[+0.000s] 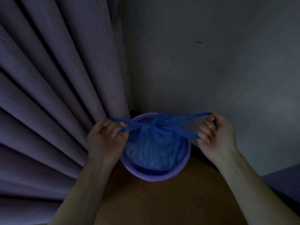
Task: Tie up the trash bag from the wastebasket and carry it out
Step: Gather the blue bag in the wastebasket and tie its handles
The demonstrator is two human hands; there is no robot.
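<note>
In a dim corner (curtain [53, 95] left, wall [211, 62] right), left hand [106, 140] and right hand [215, 135] each grip a trash bag [154, 143] handle.

- The wastebasket [155, 175] stands in a corner, hemmed in on two sides.
- The curtain [56, 95] hangs in heavy folds just to the left; the left hand [105, 138] is against its folds, with no spare room on that side.
- The wall [211, 62] closes off the far side and the right, close behind the right hand [217, 132].
- The trash bag [154, 143] fills the basket's mouth, leaving only a narrow gap along the near rim.
- The brown floor [162, 200] on the near side lies open between the forearms.
- Straight above the basket nothing stands in the way.
</note>
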